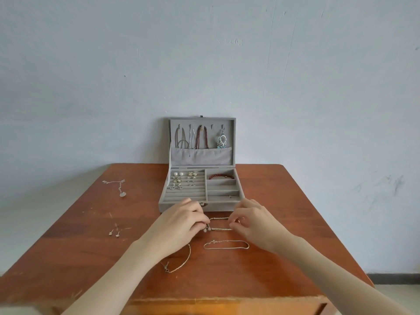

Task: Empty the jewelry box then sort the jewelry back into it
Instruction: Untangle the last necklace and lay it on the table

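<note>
Both hands pinched one chain bracelet (220,223), left hand (181,220) and right hand (252,220) at opposite ends, its long axis running left-right just near of the jewelry box (197,206).

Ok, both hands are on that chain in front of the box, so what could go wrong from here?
1. The left hand and right hand pinch opposite ends of the doubled chain bracelet; pulling apart could knot or strain it.
2. The left forearm lies over the gold bracelet and could drag it toward the table edge.
3. The stud earrings sit far left and are easily overlooked.
</note>
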`<control>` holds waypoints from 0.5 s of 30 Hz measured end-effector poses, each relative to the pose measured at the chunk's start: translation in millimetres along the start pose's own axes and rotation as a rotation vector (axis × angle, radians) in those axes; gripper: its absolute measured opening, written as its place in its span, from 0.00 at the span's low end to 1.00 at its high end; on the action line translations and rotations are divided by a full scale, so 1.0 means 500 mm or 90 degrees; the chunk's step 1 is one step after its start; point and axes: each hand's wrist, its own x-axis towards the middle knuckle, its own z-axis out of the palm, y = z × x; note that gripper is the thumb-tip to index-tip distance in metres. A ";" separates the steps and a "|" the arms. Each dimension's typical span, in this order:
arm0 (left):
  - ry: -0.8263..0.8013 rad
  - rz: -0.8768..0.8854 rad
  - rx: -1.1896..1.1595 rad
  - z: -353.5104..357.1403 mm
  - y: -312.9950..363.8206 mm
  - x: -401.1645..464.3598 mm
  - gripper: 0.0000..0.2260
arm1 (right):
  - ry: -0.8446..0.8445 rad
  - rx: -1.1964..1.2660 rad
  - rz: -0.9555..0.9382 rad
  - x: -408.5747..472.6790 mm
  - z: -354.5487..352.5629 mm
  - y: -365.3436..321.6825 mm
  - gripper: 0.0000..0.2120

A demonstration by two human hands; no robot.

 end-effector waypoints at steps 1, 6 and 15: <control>-0.007 -0.001 0.010 0.002 0.000 -0.002 0.11 | -0.011 -0.004 0.001 -0.004 0.000 0.000 0.08; -0.021 -0.013 0.008 0.017 0.012 -0.004 0.12 | -0.025 -0.007 0.013 -0.006 0.001 0.002 0.07; -0.006 -0.053 -0.006 0.018 0.031 0.010 0.12 | -0.007 0.059 0.040 0.016 -0.005 -0.012 0.06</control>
